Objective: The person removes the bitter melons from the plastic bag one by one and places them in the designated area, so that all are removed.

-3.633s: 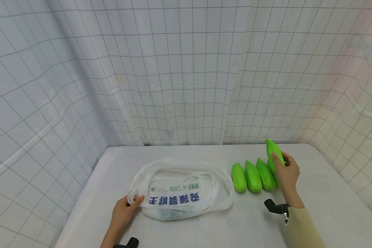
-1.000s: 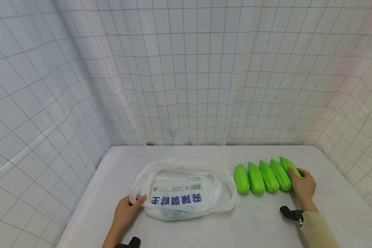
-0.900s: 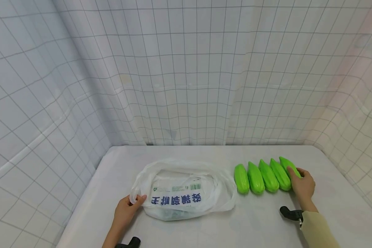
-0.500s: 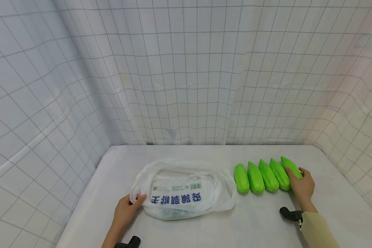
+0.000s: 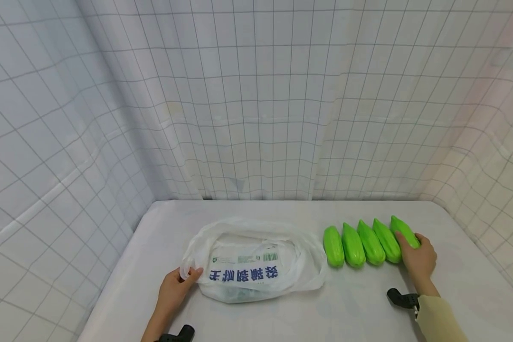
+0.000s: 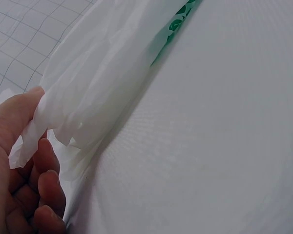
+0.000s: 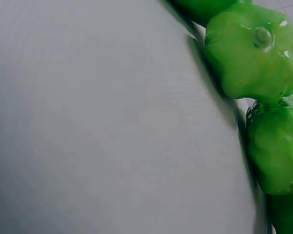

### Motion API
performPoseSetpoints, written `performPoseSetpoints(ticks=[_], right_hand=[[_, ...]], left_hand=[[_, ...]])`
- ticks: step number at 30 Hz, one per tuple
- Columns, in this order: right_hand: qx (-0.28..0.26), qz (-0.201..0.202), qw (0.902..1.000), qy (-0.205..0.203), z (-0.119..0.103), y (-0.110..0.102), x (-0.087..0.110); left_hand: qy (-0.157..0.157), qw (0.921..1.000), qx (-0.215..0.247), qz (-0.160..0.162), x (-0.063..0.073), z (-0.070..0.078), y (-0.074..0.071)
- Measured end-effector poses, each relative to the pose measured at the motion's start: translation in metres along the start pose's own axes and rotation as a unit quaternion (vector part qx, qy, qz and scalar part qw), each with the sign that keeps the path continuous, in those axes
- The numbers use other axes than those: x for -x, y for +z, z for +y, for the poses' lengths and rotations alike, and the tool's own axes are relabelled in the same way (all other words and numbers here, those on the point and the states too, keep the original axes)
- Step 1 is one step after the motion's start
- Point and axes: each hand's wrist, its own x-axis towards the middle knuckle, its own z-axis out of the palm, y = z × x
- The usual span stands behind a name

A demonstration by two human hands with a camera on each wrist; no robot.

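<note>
A white plastic bag (image 5: 226, 228) with blue lettering and a barcode lies on the table with its mouth spread open. My left hand (image 5: 174, 289) pinches the bag's left rim between thumb and fingers; in the left wrist view the thin film (image 6: 95, 92) bunches in that pinch. To the right, several glossy green pointed vegetables (image 5: 353, 246) with ridged sides stand in a slanted row. Around the rightmost green vegetable (image 5: 403, 231) my right hand (image 5: 419, 259) curls, thumb on its left side. The right wrist view shows lobed, stemmed ends (image 7: 254, 53), but not the right hand.
A white cloth covers the table (image 5: 299, 318). White grid-patterned curtains (image 5: 256, 142) hang behind the table and along both sides. A black wrist camera mount (image 5: 402, 299) sits on the right wrist, and another (image 5: 179, 335) on the left.
The green vegetable that my right hand held up 3.6 s ago now lies at the row's right end; it has shifted slightly rightward since 0.5 s ago. My left hand keeps its pinch on the bag.
</note>
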Motion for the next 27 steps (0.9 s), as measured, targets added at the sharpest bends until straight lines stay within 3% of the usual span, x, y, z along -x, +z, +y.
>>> performPoseSetpoints(ticks=[27], right_hand=[[0.018, -0.016, 0.9997, -0.001, 0.0049, -0.0071, 0.0005]], left_hand=[[0.009, 0.9999, 0.007, 0.01, 0.0015, 0.002, 0.0002]])
